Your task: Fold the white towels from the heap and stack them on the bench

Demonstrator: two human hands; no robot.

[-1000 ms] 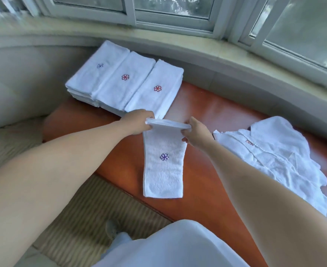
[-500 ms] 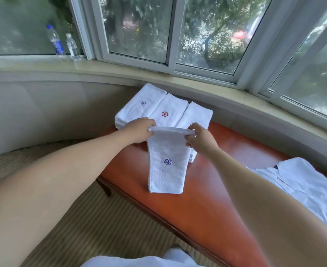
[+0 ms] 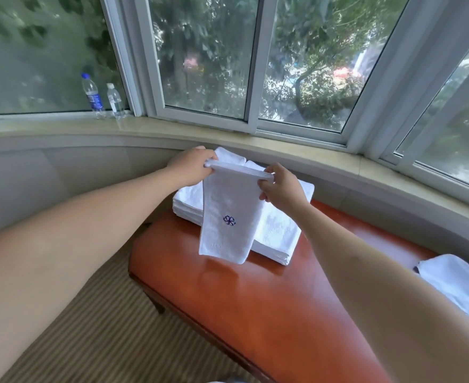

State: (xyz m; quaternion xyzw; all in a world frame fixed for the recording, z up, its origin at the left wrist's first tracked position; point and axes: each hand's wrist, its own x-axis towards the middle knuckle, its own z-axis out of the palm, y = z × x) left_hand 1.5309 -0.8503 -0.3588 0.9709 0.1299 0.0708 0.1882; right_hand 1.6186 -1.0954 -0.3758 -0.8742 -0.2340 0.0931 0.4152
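Folded white towel held up at frame centre, over the stacks on the bench.

Left hand [image 3: 190, 165] and right hand [image 3: 281, 186] each pinch one top corner of the folded towel [image 3: 229, 214], fingers curled round its upper fold; the cloth hangs clear of the bench [image 3: 255, 308], blue flower emblem [image 3: 229, 220] facing the camera. Stacks of folded towels [image 3: 277, 233] sit side by side directly behind it at the bench's far end, partly hidden. Unfolded towel heap [image 3: 460, 283] lies at the right edge. Two water bottles [image 3: 102, 96] stand on the window sill [image 3: 62, 125], upper left.
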